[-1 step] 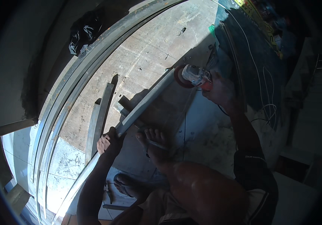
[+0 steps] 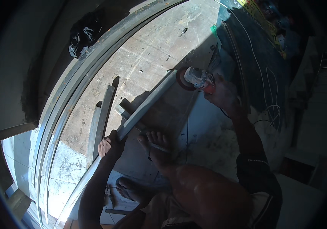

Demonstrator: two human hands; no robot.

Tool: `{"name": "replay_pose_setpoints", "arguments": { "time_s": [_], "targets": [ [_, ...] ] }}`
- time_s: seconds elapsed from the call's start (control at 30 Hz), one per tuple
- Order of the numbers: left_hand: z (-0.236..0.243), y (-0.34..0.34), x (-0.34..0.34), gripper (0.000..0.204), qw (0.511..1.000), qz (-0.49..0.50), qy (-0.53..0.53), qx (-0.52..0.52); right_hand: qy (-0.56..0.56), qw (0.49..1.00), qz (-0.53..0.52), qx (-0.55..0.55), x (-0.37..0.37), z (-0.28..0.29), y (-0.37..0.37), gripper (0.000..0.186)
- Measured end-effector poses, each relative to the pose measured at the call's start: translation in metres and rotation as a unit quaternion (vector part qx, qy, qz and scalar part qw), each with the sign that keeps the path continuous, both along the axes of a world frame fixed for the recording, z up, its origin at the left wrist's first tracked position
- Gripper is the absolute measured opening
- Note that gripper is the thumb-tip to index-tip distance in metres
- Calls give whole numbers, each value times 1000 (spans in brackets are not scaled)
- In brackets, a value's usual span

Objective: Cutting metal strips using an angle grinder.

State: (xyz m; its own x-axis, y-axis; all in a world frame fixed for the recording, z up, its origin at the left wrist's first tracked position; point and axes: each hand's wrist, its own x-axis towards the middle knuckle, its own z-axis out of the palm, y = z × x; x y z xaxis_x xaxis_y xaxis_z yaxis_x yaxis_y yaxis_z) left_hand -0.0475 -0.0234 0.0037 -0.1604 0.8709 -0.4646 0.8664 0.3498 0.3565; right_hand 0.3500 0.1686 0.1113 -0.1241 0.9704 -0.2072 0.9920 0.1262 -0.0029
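Note:
My right hand point(image 2: 224, 96) is wrapped round the body of an angle grinder point(image 2: 198, 78), a pale tool with red on its handle. Its reddish-brown disc point(image 2: 184, 79) is up against the far end of a long grey metal tube point(image 2: 148, 101). Around the nearer part of that tube my left hand point(image 2: 111, 145) is closed, pressing it from above. The tube slants from lower left to upper right and crosses a short metal offcut point(image 2: 123, 108). Whether the disc cuts into the tube or only touches it, I cannot tell.
Two shorter metal bars point(image 2: 104, 114) lie left of the tube. Long metal lengths point(image 2: 70, 82) curve along the left side, near a black plastic bag point(image 2: 84, 36). My bare foot point(image 2: 156, 143) is close beside the tube. A white cable point(image 2: 255, 49) trails over a dark sheet at right.

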Motion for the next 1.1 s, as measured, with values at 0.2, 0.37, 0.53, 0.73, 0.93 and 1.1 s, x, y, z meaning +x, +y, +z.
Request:
{"name": "replay_pose_setpoints", "arguments": {
  "time_s": [0.2,0.37,0.53,0.73,0.93,1.1],
  "targets": [
    [9,12,-7,46,997,5,-49,-54,73,994,13,83,11,-34,-32,71],
    [10,18,-17,48,987,8,-139,-76,99,992,-34,70,8,-47,-42,82],
    [10,29,-30,50,970,-8,-219,-105,138,982,7,126,5,-56,-48,75],
    [12,30,-35,50,958,-13,-261,-115,149,981,-4,123,5,-59,-48,78],
    [12,29,-32,50,960,-15,-254,-119,148,981,-37,118,3,-57,-36,78],
    [13,31,-33,50,957,-6,-257,-133,149,982,-26,110,-2,-56,-40,77]
  ]
}}
